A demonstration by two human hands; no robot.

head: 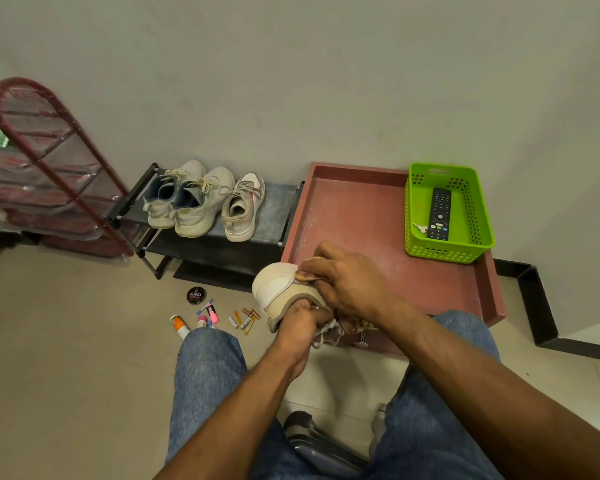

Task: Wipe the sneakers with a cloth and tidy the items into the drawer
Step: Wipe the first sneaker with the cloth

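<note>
Two hands: both busy
Left hand (300,323): fingers grip sneaker (284,292)
Right hand (350,282): fingers press cloth (307,271) on it

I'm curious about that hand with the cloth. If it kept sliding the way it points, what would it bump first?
The right hand points up-left, pressing the cloth on the sneaker that the left hand holds. Past the sneaker's heel, it would probably meet the black shoe rack, though depth is unclear.
</note>
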